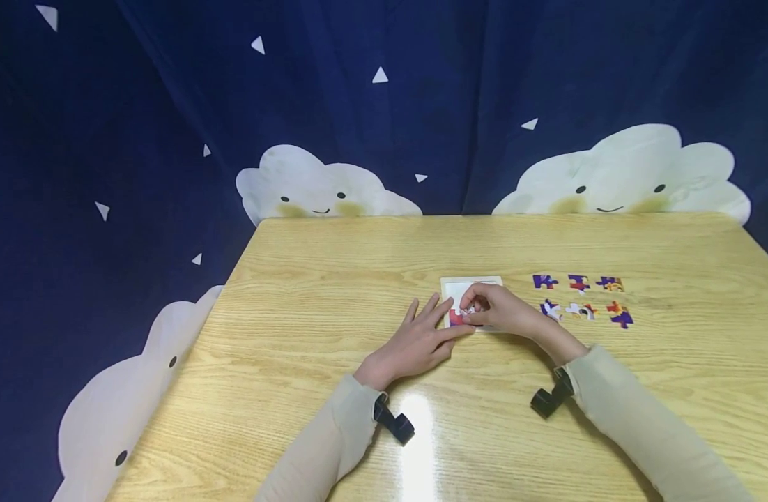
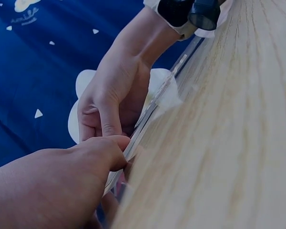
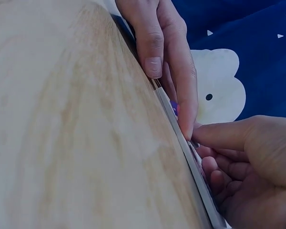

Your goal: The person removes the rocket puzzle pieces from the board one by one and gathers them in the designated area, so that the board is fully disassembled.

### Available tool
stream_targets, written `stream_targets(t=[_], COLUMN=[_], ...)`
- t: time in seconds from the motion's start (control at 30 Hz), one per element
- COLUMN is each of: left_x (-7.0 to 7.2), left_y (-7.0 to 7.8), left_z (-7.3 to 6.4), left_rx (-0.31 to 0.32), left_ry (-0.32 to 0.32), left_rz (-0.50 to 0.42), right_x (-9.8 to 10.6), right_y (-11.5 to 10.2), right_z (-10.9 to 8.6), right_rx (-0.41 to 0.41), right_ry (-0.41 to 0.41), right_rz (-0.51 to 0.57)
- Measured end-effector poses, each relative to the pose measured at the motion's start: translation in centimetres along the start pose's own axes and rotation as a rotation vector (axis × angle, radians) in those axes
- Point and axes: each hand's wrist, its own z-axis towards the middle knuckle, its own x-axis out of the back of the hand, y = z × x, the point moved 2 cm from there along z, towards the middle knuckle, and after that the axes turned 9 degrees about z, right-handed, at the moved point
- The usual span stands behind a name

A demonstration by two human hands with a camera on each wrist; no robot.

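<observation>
A white puzzle tray [image 1: 445, 284] lies on the table, with a pink and purple jigsaw piece [image 1: 456, 318] at its near left corner. Over the tray, my right hand [image 1: 512, 312] pinches another jigsaw piece [image 1: 468, 309] between thumb and fingers; the fingers hide most of it. My left hand [image 1: 415, 346] rests at the tray's left and near edges, its fingers stretched out and spread. In the right wrist view the left fingers [image 3: 181, 76] lie along the tray's rim [image 3: 193, 167], close to the right thumb.
To the right of the tray lie several loose jigsaw pieces in two rows, among them a purple one [image 1: 545, 282] and an orange and purple one [image 1: 620, 315]. The wooden table [image 1: 296, 293] meets a dark blue curtain [image 1: 334, 90] at the back.
</observation>
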Motion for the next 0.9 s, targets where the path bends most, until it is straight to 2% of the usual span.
stream_targets(t=[0.7,0.9], left_x=[-0.15,-0.15], left_y=[-0.04,-0.01], left_z=[0.11,0.06], left_rx=[0.010,-0.001], left_ry=[-0.015,0.002], left_rz=[-0.007,0.000], right_x=[-0.05,-0.01], right_y=[0.62,0.61], right_z=[-0.33,-0.41], right_rx=[-0.016,-0.024], right_ry=[0.036,0.031], right_rz=[0.157,0.195])
